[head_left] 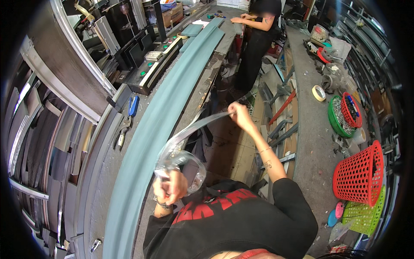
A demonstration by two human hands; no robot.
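My left hand point(170, 188), slightly blurred, is closed on a roll of clear tape point(199, 170) in front of my chest. From the roll a long transparent strip point(199, 124) stretches up and to the right. Its far end is pinched in the fingers of my right hand point(239, 115), held out over the gap between two benches. Just left of the roll lies a long blue-grey profile point(166, 101), running along the left bench away from me; whether the tape touches it, I cannot tell.
Pliers point(124, 130) and a blue-handled tool point(134, 106) lie left of the profile. The right bench holds a tape roll point(318, 93), a green bowl point(334, 123) and a red basket point(351, 177). A co-worker point(252, 52) stands at the far end. Metal lengths crowd the left.
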